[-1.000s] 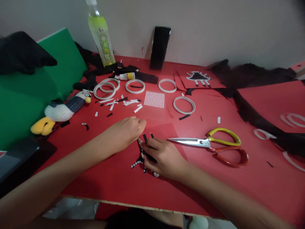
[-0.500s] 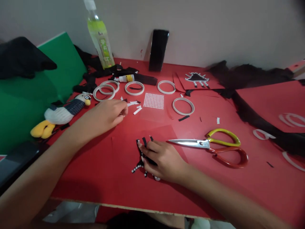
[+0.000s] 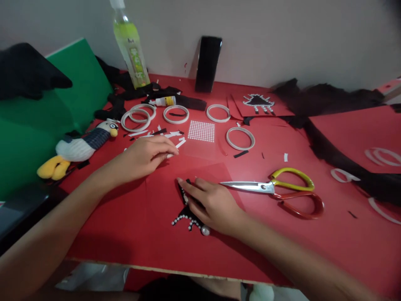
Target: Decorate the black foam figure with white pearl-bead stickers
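Note:
A black shape edged with small pearl beads (image 3: 194,213) lies on the red sheet, with one large pearl (image 3: 205,230) at its lower edge. My right hand (image 3: 216,205) lies over its upper right part, fingers spread and palm down. My left hand (image 3: 150,156) hovers to the upper left, thumb and fingertips pinched together; a small whitish bit shows at the tips, too small to make out. Beyond it lies a sheet of pearl beads (image 3: 201,131). White strips (image 3: 181,143) are scattered near the left fingertips. Scissors (image 3: 271,187) lie partly open right of my right hand.
White tape rings (image 3: 240,139) lie beyond the hands. A glue bottle (image 3: 165,101), drink bottle (image 3: 133,54) and phone (image 3: 208,65) are at the back. A bird plush (image 3: 84,146) sits left. A beaded black piece (image 3: 258,101) lies back right on red card.
My left hand has moved slightly right and toward me. My right hand has shifted its fingers flatter, uncovering more of the beaded lower edge and the large pearl.

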`<action>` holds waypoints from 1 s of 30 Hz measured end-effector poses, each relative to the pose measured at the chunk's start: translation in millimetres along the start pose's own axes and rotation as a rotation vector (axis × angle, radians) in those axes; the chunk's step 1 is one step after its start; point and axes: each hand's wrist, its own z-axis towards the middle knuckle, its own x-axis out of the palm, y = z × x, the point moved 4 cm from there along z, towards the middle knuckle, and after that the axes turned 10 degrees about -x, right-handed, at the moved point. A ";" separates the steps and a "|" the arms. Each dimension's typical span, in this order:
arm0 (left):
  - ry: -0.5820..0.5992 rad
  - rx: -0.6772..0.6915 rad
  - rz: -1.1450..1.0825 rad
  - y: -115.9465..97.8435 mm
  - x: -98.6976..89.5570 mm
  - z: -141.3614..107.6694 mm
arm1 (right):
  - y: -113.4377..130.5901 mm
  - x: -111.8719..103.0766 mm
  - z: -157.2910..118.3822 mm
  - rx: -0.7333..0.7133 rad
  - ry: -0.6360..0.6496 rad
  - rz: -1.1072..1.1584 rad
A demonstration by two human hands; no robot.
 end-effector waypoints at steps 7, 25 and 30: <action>-0.078 -0.079 -0.008 -11.5 -6.5 -27.7 | -1.4 1.1 9.3 0.041 0.127 -0.039; -0.152 -0.259 -0.240 -40.3 30.3 -97.3 | -9.3 -8.0 6.5 0.117 -0.129 0.321; -0.339 -0.419 -0.488 -50.7 39.7 -94.7 | 0.1 -19.3 3.7 0.116 -0.131 0.670</action>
